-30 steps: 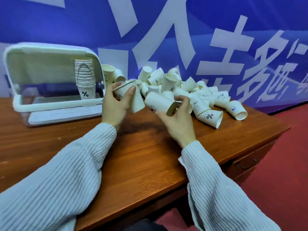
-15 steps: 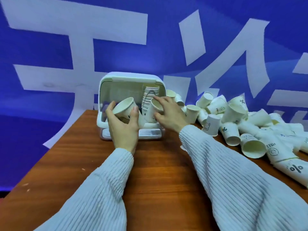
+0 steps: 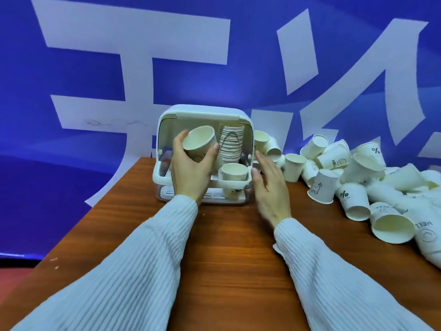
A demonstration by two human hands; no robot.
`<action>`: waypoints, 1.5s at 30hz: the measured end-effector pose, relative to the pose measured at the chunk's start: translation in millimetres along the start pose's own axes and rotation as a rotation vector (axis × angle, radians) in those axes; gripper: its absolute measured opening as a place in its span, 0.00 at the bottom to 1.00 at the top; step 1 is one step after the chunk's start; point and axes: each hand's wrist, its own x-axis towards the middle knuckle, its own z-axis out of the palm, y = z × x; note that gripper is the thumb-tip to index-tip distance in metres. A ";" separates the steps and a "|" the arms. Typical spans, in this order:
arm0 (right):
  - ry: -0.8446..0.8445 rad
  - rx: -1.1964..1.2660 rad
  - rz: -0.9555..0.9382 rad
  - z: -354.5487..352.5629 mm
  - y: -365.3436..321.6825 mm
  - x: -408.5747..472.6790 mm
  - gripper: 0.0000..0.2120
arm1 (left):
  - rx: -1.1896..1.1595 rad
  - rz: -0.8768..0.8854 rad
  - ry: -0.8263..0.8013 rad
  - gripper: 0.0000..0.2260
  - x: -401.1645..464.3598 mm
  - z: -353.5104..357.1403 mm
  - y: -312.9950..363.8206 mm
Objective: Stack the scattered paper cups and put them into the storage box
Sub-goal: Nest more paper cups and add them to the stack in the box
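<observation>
**Right hand off the cup, 1 cup now standing in the box**

Since 0.5 s ago: right hand [image 3: 268, 187] has let go of the cup it was holding at the box mouth and pulled back to the right. That cup [image 3: 233, 173] now stands upright, mouth up, inside the storage box [image 3: 205, 115], at its front right, just behind the front rim. Left hand's grip is unchanged.

Current state:
- Left hand [image 3: 191, 170] holds 1 paper cup [image 3: 200, 143] in front of the box opening, thumb on the left side of it, fingers curled round the right side. Held cup is tilted, mouth facing the camera and slightly left.
- Right hand is empty, fingers straight and loosely spread, palm facing left, just beside the box's right wall. Can't tell whether the fingertips touch the box.
- Box sits on the bench [image 3: 233, 259] near its back edge, toward the back left corner, opening facing the camera.
- Tall stack of nested cups [image 3: 232, 144] stands inside the box, right of centre, directly behind the upright single cup.
- Loose cups [image 3: 353, 177] are piled along the back and right side of the bench, from just beside the box out to the right edge. Some upright, some upside down, many on their sides. Several carry "%" or "HELLO" prints.
- Both arms in white ribbed sleeves [image 3: 133, 271].
- Blue banner [image 3: 71, 163] with large white characters runs behind the bench.
</observation>
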 end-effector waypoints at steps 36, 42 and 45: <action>0.136 -0.492 0.051 16.7 82.0 133.5 0.12 | 0.915 0.412 -0.188 0.29 -32.4 60.7 -64.2; 0.349 0.213 0.045 -14.5 57.9 52.7 0.04 | 0.781 0.575 -0.157 0.37 -32.6 61.8 -62.3; 0.183 0.437 -0.031 -22.9 38.6 14.2 0.06 | 0.807 0.787 -0.280 0.42 -39.2 67.7 -56.7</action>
